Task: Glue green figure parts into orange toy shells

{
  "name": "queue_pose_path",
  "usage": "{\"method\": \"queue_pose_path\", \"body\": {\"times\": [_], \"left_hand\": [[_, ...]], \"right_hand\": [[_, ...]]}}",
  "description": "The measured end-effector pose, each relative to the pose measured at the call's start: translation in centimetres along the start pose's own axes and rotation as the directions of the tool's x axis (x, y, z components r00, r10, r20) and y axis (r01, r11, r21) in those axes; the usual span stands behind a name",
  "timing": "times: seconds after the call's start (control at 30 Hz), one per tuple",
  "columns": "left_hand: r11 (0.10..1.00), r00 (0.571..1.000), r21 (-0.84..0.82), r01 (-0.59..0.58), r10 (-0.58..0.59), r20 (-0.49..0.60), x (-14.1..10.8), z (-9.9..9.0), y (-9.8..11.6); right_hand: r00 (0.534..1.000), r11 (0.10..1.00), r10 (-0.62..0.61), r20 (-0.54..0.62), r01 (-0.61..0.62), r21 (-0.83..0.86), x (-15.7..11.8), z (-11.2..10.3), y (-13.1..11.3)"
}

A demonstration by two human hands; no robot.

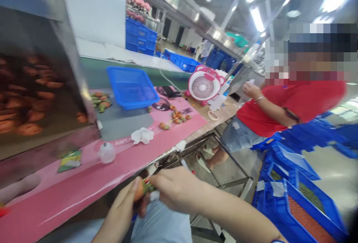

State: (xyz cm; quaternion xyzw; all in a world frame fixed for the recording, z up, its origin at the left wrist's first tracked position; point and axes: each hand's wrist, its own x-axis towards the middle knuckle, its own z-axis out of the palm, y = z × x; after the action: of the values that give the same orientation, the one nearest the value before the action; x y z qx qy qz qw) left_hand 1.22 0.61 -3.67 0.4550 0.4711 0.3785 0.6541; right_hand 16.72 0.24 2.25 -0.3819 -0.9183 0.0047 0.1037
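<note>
My left hand (125, 202) is closed around a small orange and green piece (140, 190), low in front of the pink-covered table edge. My right hand (175, 189) pinches the green end of the same piece, and something white shows under its fingers. On the pink mat (123, 168) lie a crumpled white cloth (142, 135), a round translucent object (106, 153) and a green and yellow packet (69, 161). Several similar orange and green pieces (179, 117) lie farther along the table, with more (101, 101) left of a blue basket (132, 86).
A pink fan (205, 86) and a roll of tape (213, 115) are at the table's far end. A person in a red shirt (302, 103) stands at the right. Blue crates (291, 198) fill the lower right.
</note>
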Motion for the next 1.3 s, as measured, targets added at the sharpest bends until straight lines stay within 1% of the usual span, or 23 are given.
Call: {"method": "queue_pose_path", "body": {"times": [0.03,0.07,0.13,0.17,0.23,0.33,0.43,0.47,0.5,0.53,0.57,0.6,0.7,0.73,0.77,0.8,0.87,1.0,1.07,1.3], "left_hand": [[0.999,0.999,-0.023,0.023,-0.022,0.034,0.0,0.0,0.5],[0.998,0.998,-0.055,0.023,-0.02,0.057,0.1,-0.1,0.9],[0.993,0.998,-0.111,-0.043,0.047,0.036,0.1,-0.4,1.6],[0.988,0.995,-0.122,-0.097,0.099,0.017,0.1,-0.5,1.8],[0.974,0.979,-0.1,-0.205,0.206,-0.001,-0.1,-0.8,2.0],[0.95,0.949,-0.012,-0.313,0.313,0.04,-0.7,-0.9,1.9],[0.942,0.942,0.042,-0.334,0.331,0.066,-1.1,-0.8,1.8],[0.944,0.944,0.04,-0.327,0.324,0.065,-1.1,-0.8,1.9],[0.951,0.949,0.027,-0.309,0.307,0.069,-1.1,-0.8,1.9],[0.96,0.957,0.004,-0.28,0.279,0.078,-1.1,-0.8,2.0],[0.969,0.965,-0.03,-0.245,0.247,0.09,-1.1,-0.8,2.2],[0.977,0.972,-0.07,-0.203,0.21,0.108,-1.0,-0.8,2.3],[0.98,0.984,-0.192,-0.051,0.083,0.16,-1.0,-0.9,2.8],[0.973,0.984,-0.229,-0.006,0.046,0.173,-1.0,-0.9,3.0],[0.966,0.982,-0.257,0.036,0.014,0.187,-1.1,-0.9,3.1],[0.959,0.98,-0.275,0.068,-0.013,0.198,-1.1,-0.9,3.2],[0.956,0.977,-0.276,0.097,-0.039,0.207,-1.3,-0.9,3.3],[0.967,0.979,-0.238,0.094,-0.047,0.198,-1.5,-1.0,3.1],[0.965,0.981,-0.244,0.101,-0.056,0.187,-1.6,-0.9,3.0],[0.961,0.983,-0.256,0.106,-0.063,0.17,-1.6,-0.6,2.8]], "right_hand": [[1.0,0.999,0.026,0.0,-0.026,0.028,-0.1,-0.2,0.0],[0.998,0.995,0.064,-0.009,-0.063,0.071,-0.2,-0.5,0.1],[0.984,0.961,0.177,-0.025,-0.167,0.221,-0.3,-0.8,0.2],[0.971,0.924,0.239,-0.016,-0.222,0.313,-0.3,-1.0,0.3],[0.934,0.816,0.353,0.042,-0.33,0.475,-0.3,-1.3,0.4],[0.873,0.628,0.465,0.149,-0.444,0.639,-0.2,-1.4,0.4],[0.816,0.414,0.51,0.272,-0.51,0.754,-0.1,-1.0,0.3],[0.803,0.362,0.512,0.304,-0.523,0.772,0.0,-0.9,0.3],[0.797,0.33,0.509,0.326,-0.53,0.781,0.0,-0.8,0.3],[0.799,0.328,0.505,0.328,-0.529,0.783,0.0,-0.7,0.3],[0.809,0.357,0.5,0.308,-0.517,0.778,0.0,-0.7,0.3],[0.828,0.41,0.493,0.267,-0.492,0.768,0.0,-0.7,0.4],[0.906,0.638,0.416,0.079,-0.353,0.685,-0.3,-0.9,0.5],[0.926,0.693,0.376,0.031,-0.303,0.654,-0.4,-0.9,0.5],[0.939,0.729,0.343,-0.001,-0.265,0.632,-0.5,-1.0,0.5],[0.947,0.745,0.32,-0.016,-0.241,0.621,-0.5,-1.0,0.5],[0.948,0.743,0.319,-0.011,-0.242,0.624,-0.6,-1.0,0.4],[0.926,0.697,0.375,0.033,-0.305,0.648,-0.5,-0.9,0.2],[0.921,0.685,0.389,0.037,-0.316,0.656,-0.5,-0.8,0.1],[0.917,0.696,0.399,0.032,-0.325,0.64,-0.6,-0.7,-0.2]]}}
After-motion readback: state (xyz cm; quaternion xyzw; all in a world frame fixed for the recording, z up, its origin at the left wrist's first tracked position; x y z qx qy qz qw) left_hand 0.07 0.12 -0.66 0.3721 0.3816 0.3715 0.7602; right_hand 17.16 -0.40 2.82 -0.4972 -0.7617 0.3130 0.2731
